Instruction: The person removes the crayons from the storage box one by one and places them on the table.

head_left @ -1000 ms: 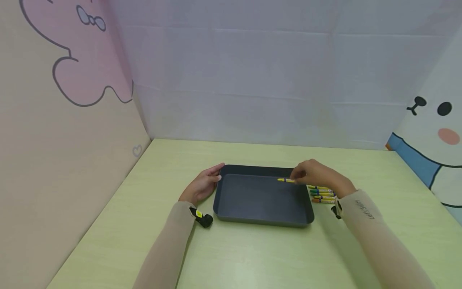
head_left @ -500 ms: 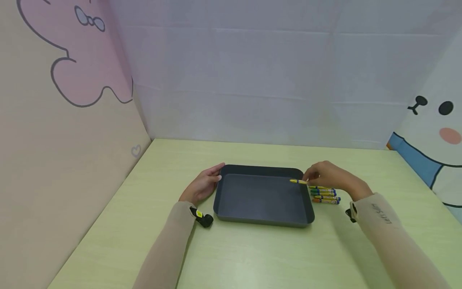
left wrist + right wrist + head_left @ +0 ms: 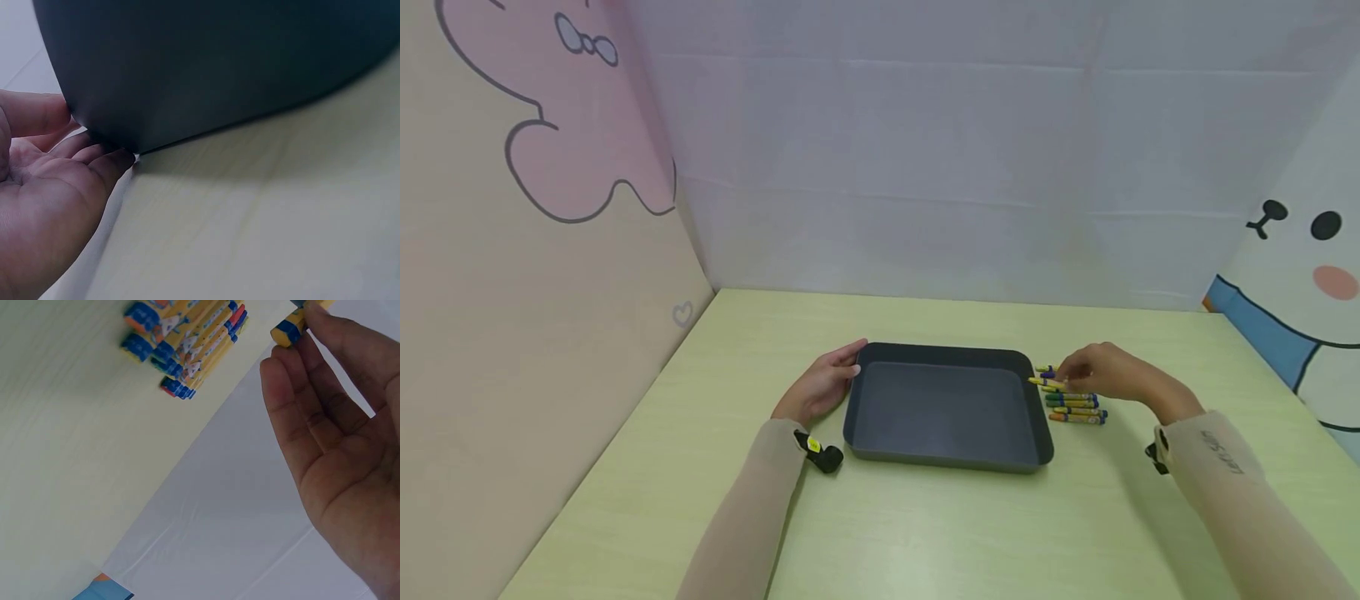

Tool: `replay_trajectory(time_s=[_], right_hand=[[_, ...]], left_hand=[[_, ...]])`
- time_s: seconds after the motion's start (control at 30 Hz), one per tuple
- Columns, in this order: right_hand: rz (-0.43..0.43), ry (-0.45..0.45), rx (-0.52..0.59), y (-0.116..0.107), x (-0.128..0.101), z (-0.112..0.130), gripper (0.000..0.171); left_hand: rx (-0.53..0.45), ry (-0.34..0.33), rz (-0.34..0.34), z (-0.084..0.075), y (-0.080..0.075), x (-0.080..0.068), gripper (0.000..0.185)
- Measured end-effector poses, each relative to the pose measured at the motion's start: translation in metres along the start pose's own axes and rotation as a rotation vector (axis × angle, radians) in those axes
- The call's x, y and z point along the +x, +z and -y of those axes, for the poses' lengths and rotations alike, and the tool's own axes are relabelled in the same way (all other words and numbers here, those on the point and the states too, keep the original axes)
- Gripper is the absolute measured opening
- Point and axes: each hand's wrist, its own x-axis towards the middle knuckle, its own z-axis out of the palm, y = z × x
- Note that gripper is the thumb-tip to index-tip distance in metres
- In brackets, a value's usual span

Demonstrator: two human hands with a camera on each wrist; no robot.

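Observation:
My left hand [image 3: 820, 385] holds the left side of a dark grey baking tray [image 3: 947, 464]. Its thumb lies at the rim, and in the left wrist view the fingers [image 3: 115, 164] touch the tray's outer wall [image 3: 187, 69] low down. Just past the tray's right edge, my right hand [image 3: 1105, 371] pinches a yellow crayon [image 3: 1045, 383] between thumb and fingertips. The crayon points left, and its blue-banded end [image 3: 289, 331] shows in the right wrist view. Below that hand lie several crayons [image 3: 1078, 418] side by side on the table, some partly hidden by it.
The tray stands on a pale yellow-green table [image 3: 925, 533]. A white sheet [image 3: 880, 167] hangs behind it. Printed panels rise at the left and right, one with a pink figure [image 3: 602, 150], the other with a white bear face [image 3: 1300, 250].
My right hand has moved right with the yellow crayon, from over the tray to above the crayon row. More crayons now show at the row's far end. My left hand has stayed put.

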Motion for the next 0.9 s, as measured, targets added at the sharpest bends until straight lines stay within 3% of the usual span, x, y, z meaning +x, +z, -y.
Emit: replay_trajectory(time_s=[0.13, 0.47, 0.9], right_hand=[[-0.005, 0.002, -0.004, 0.001, -0.004, -0.008, 0.02], [0.062, 0.086, 0.04, 0.005, -0.013, -0.019, 0.021], [0.133, 0.134, 0.104, 0.012, -0.023, -0.027, 0.012]], left_hand=[[0.006, -0.004, -0.014, 0.001, 0.0, 0.0, 0.059], [-0.003, 0.024, 0.024, 0.002, -0.001, -0.001, 0.059], [0.003, 0.028, 0.015, 0.001, -0.001, -0.003, 0.059]])
